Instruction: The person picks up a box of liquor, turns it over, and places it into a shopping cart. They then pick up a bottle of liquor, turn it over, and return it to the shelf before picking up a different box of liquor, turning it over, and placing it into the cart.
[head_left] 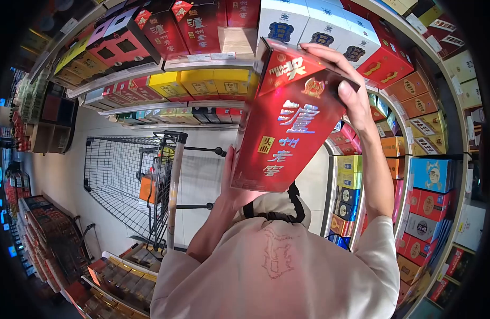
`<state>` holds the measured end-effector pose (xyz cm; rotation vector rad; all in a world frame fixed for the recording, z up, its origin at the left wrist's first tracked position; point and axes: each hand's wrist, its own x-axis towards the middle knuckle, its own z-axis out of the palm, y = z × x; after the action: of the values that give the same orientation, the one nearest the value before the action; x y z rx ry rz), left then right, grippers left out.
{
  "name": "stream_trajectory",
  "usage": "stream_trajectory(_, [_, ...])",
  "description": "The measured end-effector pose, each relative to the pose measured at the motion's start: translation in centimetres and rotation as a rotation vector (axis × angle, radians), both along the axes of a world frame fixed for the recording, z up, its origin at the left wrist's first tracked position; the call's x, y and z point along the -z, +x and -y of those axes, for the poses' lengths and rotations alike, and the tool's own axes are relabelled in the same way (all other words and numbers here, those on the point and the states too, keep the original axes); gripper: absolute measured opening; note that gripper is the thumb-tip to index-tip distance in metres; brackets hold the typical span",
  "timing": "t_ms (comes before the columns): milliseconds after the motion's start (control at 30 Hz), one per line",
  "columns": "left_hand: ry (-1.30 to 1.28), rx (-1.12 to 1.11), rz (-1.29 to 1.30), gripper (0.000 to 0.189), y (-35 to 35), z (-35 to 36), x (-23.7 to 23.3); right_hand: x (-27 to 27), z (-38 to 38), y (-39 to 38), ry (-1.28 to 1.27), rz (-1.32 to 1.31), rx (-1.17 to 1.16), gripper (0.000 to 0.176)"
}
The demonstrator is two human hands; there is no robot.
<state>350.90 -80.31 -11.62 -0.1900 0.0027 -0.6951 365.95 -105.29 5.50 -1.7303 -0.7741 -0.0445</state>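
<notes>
A large red box [292, 122] with silver lettering is held up in front of my body, tilted, its top leaning to the right. My right hand [348, 85] grips its upper right corner, thumb on the front face and fingers over the top edge. Along the lower left side of the box lies my left hand [231, 178]; most of its fingers are hidden behind the box. Similar red boxes [197, 29] stand on the upper shelf, beside a bare patch of shelf [238, 40]. White boxes [324, 32] are just behind the held box.
A wire shopping cart [122, 183] stands at the left with an orange item [147, 189] in it. Yellow boxes [199, 82] fill a lower shelf ahead. Shelves of stacked boxes [428, 212] curve along the right. More displays [48, 250] are at the lower left.
</notes>
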Motion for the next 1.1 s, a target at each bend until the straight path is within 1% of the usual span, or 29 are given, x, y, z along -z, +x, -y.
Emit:
stream_trajectory(33, [-0.010,0.014,0.025,0.092,0.0,0.2,-0.9,0.8,-0.5,0.2,0.114,-0.017,0.043,0.066])
stream_trajectory(67, [-0.010,0.024,0.023,0.092,-0.3,0.4,-1.4,0.9,-0.6,0.3,0.143,-0.032,0.112,0.061])
stream_trajectory(133, [0.099,0.030,-0.028,0.091,-0.8,0.4,-2.3,1.1,-1.1,0.4,0.183,-0.065,0.172,0.058])
stream_trajectory(167, [0.102,0.035,-0.024,0.091,-1.0,0.4,-3.1,1.0,-1.3,0.3,0.202,-0.121,0.208,0.056])
stream_trajectory(233, [0.529,-0.027,0.108,0.091,-1.6,0.7,-4.4,1.0,-1.8,0.1,0.216,-0.132,0.206,0.055])
stream_trajectory(367, [0.503,-0.044,0.177,0.085,-2.1,0.6,-3.0,1.4,-2.3,-0.1,0.187,-0.136,0.181,0.051])
stream_trajectory(433, [0.441,0.008,-0.062,0.079,-2.2,0.6,-2.9,1.6,-2.8,-0.3,0.169,-0.143,0.185,0.050])
stream_trajectory(467, [0.441,0.002,-0.063,0.079,-2.4,0.4,-3.0,1.7,-3.1,-0.4,0.168,-0.143,0.179,0.050])
stream_trajectory(533, [0.436,-0.013,0.057,0.074,-2.8,0.0,-3.1,1.8,-3.6,-0.4,0.173,-0.160,0.202,0.050])
stream_trajectory(633, [0.465,-0.029,0.114,0.074,-3.2,-0.5,-2.9,1.7,-4.0,-0.6,0.170,-0.177,0.202,0.050])
stream_trajectory(833, [0.361,-0.050,0.081,0.076,-3.9,-0.9,-2.6,1.1,-4.8,-1.3,0.141,-0.127,0.160,0.050])
stream_trajectory(933, [0.340,-0.052,0.035,0.077,-4.1,-0.9,-1.6,1.0,-5.1,-1.5,0.125,-0.106,0.136,0.050])
stream_trajectory(1000, [0.319,-0.053,-0.010,0.078,-4.1,-1.0,-1.0,1.4,-5.3,-1.5,0.129,-0.043,0.147,0.059])
stream_trajectory(1033, [0.308,-0.053,-0.032,0.079,-4.1,-1.0,-0.9,1.7,-5.4,-1.5,0.129,-0.040,0.146,0.059])
stream_trajectory(1100, [0.294,-0.042,-0.040,0.080,-4.3,-1.2,-1.3,2.5,-5.6,-1.3,0.226,-0.042,0.142,0.071])
